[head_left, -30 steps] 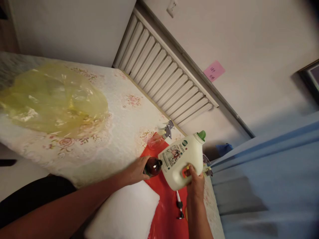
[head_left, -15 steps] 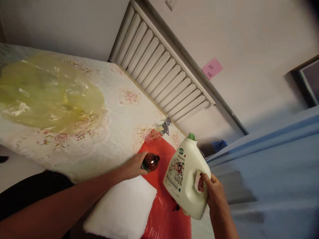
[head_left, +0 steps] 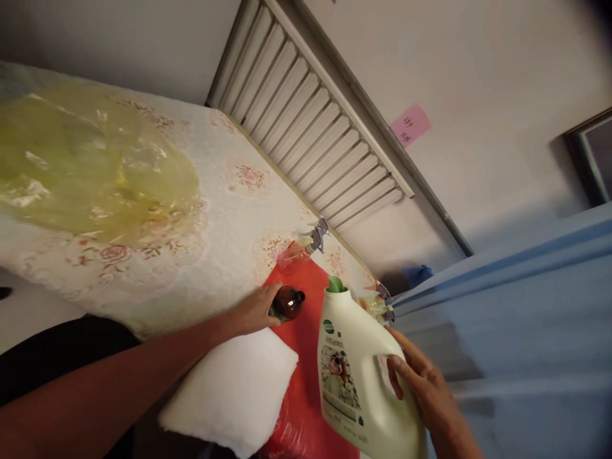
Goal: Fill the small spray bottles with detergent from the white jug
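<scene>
Presumably, w/ the white jug [head_left: 356,376] gripped by the right hand [head_left: 423,389] over the red sheet [head_left: 306,395] and the brown bottle [head_left: 288,303] clasped by the left hand [head_left: 255,310], liquid could be spilled if tilted off the bottle's small mouth.

White green-capped jug [head_left: 356,376] tilted; brown bottle [head_left: 289,302] on red sheet.

So my left hand [head_left: 255,310] is wrapped around a small brown bottle [head_left: 288,303] sitting on a red sheet [head_left: 306,382], and my right hand [head_left: 425,392] grips the handle of a big white jug [head_left: 356,376] with a green cap [head_left: 336,284]. A spray bottle [head_left: 301,250] lies past the brown one. White pad [head_left: 234,390] by my arm, yellow plastic bag [head_left: 90,172] on the flowered cloth [head_left: 229,223].
</scene>
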Demonstrator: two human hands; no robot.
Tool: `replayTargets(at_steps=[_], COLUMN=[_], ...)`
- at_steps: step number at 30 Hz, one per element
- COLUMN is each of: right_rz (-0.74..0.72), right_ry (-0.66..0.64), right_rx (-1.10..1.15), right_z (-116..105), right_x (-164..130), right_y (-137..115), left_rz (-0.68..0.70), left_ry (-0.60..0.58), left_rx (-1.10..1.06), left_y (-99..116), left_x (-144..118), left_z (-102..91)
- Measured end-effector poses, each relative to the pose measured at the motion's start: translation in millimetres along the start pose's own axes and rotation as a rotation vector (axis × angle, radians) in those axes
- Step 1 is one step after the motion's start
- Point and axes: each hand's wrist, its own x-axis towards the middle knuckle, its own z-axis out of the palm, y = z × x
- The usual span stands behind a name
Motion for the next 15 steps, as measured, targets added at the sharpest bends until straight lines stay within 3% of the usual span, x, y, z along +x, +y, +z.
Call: replayTargets(at_steps=[15], right_rz=[0.113], right_ry=[-0.22], right_rx=[-0.218], right_z=[-0.5], right_x=[6.0], right_y=[-25.8], left_rz=[0.003], left_ry=[0.014], left_rx=[0.009], left_y=[3.0], left_x=[0.6], left_z=[-1.6])
